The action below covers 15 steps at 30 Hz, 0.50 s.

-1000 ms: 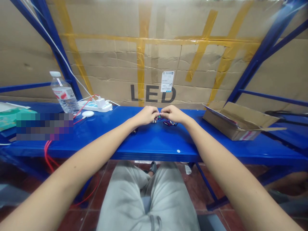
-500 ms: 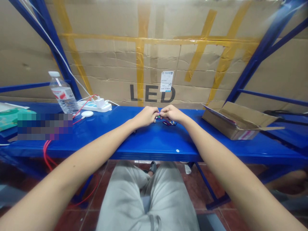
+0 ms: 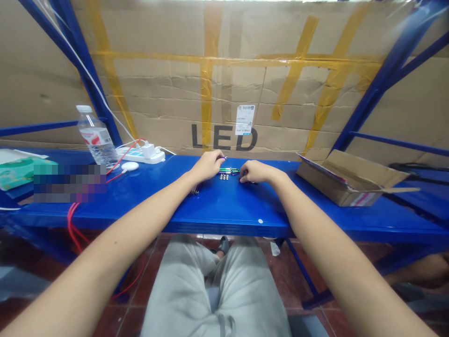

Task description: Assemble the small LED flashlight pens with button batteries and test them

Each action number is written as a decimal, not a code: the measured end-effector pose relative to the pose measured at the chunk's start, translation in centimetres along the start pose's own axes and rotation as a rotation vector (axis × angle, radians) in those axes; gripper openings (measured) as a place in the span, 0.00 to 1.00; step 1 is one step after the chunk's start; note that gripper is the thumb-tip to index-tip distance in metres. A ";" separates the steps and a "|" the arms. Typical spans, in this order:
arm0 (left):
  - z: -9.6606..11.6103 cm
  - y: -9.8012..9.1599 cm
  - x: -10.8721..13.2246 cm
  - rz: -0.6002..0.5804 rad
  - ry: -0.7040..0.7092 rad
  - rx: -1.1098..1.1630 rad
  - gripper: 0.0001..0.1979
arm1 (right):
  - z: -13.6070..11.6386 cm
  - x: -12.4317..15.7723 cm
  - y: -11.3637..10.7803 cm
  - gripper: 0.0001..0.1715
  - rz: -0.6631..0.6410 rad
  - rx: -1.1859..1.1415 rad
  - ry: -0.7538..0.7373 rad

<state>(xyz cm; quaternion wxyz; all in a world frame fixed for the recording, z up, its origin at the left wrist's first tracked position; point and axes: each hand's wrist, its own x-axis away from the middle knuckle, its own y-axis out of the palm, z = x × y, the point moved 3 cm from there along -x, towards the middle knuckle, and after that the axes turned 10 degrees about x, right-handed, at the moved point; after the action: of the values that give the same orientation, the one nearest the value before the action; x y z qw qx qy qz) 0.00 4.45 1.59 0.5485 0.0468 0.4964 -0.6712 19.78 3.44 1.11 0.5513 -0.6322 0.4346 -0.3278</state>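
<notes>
My left hand (image 3: 209, 164) is closed in a pinch on a small purple metallic piece (image 3: 225, 158), just above the blue table (image 3: 224, 206). Fingers curled down and together, my right hand (image 3: 258, 171) touches the tabletop; what lies in its fingertips is hidden, with dark purple pieces partly under them. Between the hands lie shiny green metallic rods (image 3: 229, 171). Small silver pieces (image 3: 224, 177) sit in a cluster just in front of the rods. Beside my left forearm, several thin dark and silver pieces (image 3: 195, 190) are partly covered.
An open cardboard box (image 3: 358, 196) stands at the right. On the left are a water bottle (image 3: 96, 140), a white power strip (image 3: 140, 154), a round white charger (image 3: 130, 166) and red cables (image 3: 72, 220). A large carton (image 3: 168, 103) rises behind the table.
My hands were together over the small parts and have moved apart, the right one lower and to the right. The green rods and silver pieces between them now show.
</notes>
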 end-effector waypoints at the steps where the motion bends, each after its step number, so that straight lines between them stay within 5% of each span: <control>1: -0.1 0.0 0.0 0.001 -0.002 0.000 0.07 | 0.0 -0.1 0.2 0.06 -0.005 0.012 0.010; 8: 0.3 -0.1 0.0 -0.002 0.003 0.004 0.07 | -1.8 -0.2 0.8 0.07 0.012 -0.056 -0.160; 15: 0.1 0.1 0.0 -0.020 0.015 0.032 0.07 | -2.8 -0.3 1.2 0.05 0.055 -0.705 -0.079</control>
<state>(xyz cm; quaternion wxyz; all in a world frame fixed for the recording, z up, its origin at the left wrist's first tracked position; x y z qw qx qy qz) 0.13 4.38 1.56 0.5374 0.0555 0.4900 -0.6842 16.95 2.50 0.49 0.3241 -0.7840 0.5162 -0.1179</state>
